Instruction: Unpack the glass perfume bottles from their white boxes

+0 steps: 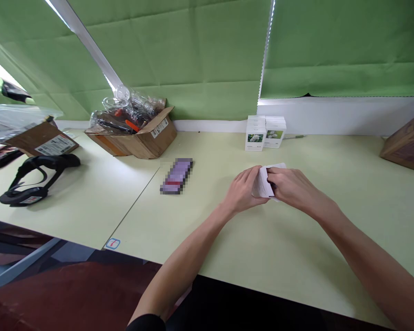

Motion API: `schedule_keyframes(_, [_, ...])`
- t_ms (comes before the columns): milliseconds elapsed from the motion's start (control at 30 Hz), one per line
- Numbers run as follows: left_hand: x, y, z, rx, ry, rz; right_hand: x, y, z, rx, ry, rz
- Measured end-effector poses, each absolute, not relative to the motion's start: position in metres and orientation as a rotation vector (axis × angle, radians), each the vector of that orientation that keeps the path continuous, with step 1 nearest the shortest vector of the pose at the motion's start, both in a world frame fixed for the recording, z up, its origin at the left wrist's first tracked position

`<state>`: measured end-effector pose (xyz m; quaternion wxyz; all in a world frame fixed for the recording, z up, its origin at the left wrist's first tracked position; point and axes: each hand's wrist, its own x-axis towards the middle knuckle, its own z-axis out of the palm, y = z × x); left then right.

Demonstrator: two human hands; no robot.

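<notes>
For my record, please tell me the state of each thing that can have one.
Left hand: holding white item
Right hand: fingers at its edge
White item: held, contents hidden
Middle cardboard box: flap open, filled
Flower-picture boxes: standing upright
Green blinds: lowered
Black strapped device: resting, power unclear
Pixelated object: lying flat

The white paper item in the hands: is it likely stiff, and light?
The white paper item is probably light, as its visible edges look thin. It may bend under squeezing, yet its straight-edged panel suggests some stiffness.
</notes>
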<state>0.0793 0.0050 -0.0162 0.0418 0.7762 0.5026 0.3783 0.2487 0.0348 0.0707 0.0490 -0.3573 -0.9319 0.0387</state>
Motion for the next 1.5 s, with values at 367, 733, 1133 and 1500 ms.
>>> schedule_keyframes(367, [0.0798, 0.0037, -0.0132, 2.372, 1.553, 1.090, 0.2473, 0.0360, 0.0689, -1.040, -2.831, 0.013])
schedule_keyframes(733, [0.0763, 0.0043, -0.0139, 2.356, 1.498, 1.087, 0.2447, 0.0339, 0.0684, -0.992, -2.864, -0.053])
schedule_keyframes(1133, [0.0743, 0.0060, -0.0141, 2.379, 1.475, 1.085, 0.2450, 0.0364, 0.0683, -0.949, -2.871, -0.056])
schedule_keyframes(1500, [0.0728, 0.0067, -0.0130, 2.369, 1.481, 1.051, 0.2448, 0.0340, 0.0727, -0.971, -2.889, -0.027])
